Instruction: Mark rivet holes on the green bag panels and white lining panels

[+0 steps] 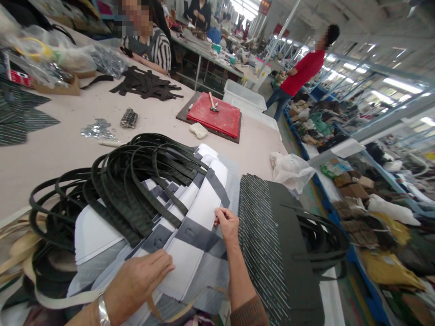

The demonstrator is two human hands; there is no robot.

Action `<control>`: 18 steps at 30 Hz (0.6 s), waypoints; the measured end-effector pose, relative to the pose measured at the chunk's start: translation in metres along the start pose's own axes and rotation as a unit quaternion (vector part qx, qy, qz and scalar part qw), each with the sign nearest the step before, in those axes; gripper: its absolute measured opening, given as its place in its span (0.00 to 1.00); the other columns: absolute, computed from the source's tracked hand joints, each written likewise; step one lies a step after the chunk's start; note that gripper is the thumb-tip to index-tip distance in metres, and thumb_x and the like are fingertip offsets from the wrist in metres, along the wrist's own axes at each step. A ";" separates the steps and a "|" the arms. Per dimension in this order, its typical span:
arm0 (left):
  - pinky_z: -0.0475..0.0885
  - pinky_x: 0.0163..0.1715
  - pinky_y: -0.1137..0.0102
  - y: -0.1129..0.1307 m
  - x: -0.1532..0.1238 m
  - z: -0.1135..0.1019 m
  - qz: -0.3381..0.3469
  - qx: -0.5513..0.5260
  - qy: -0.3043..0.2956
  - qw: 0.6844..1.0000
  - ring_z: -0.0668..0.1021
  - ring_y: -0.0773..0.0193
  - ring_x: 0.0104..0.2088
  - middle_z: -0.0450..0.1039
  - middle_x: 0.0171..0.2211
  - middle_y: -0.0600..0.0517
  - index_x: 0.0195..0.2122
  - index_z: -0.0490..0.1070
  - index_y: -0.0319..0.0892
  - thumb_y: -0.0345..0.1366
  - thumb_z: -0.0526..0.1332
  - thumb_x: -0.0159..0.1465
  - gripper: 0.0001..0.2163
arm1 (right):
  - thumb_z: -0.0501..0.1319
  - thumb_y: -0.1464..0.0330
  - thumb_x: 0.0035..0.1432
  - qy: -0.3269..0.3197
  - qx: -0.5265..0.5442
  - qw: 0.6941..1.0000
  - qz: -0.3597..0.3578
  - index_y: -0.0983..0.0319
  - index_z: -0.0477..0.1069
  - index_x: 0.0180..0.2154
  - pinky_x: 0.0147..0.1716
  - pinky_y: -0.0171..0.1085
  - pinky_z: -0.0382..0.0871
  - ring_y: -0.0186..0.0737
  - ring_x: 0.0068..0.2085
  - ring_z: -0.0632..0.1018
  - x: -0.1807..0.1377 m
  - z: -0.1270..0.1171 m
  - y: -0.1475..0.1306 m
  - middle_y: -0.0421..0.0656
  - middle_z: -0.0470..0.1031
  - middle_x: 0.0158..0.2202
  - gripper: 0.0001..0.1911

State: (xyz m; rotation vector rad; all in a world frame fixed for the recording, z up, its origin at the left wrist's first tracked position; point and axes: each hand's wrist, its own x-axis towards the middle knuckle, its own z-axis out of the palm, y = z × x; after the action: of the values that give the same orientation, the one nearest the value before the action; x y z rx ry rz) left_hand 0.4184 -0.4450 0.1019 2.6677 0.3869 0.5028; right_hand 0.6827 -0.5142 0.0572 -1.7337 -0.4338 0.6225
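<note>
A fanned stack of white panels (pixel 200 208) with grey bands and black looped handles (pixel 136 176) lies on the table before me. My left hand (pixel 139 280) presses down on the near edge of the top panels, fingers together. My right hand (pixel 227 222) pinches the right edge of the top white panel. Just right of it lies a dark striped stack of bag panels (pixel 275 244) with their own black handles (pixel 322 240).
Farther back on the beige table (pixel 61 145) are a red mat (pixel 215 118) with a hammer (pixel 213 103), loose black strips (pixel 146 85) and metal hardware (pixel 98 129). A seated person (pixel 149 43) works across the table. Another person in red (pixel 299 74) stands in the cluttered aisle.
</note>
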 end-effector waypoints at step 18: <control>0.66 0.24 0.71 0.001 -0.003 0.003 0.004 0.013 0.007 1.000 0.76 0.68 0.23 0.69 0.24 0.58 0.32 0.66 0.46 0.39 0.46 0.73 0.15 | 0.62 0.65 0.64 -0.074 -0.090 0.977 0.178 0.66 0.70 0.40 0.16 0.26 0.66 0.25 0.19 0.70 0.027 -0.005 0.017 0.34 0.71 0.26 0.09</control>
State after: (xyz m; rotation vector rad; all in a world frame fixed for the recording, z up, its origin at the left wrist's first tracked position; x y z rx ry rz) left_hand 0.4177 -0.4481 0.0988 2.6936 0.3889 0.5215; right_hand 0.7059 -0.5064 0.0363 -1.9648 -0.2892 1.0011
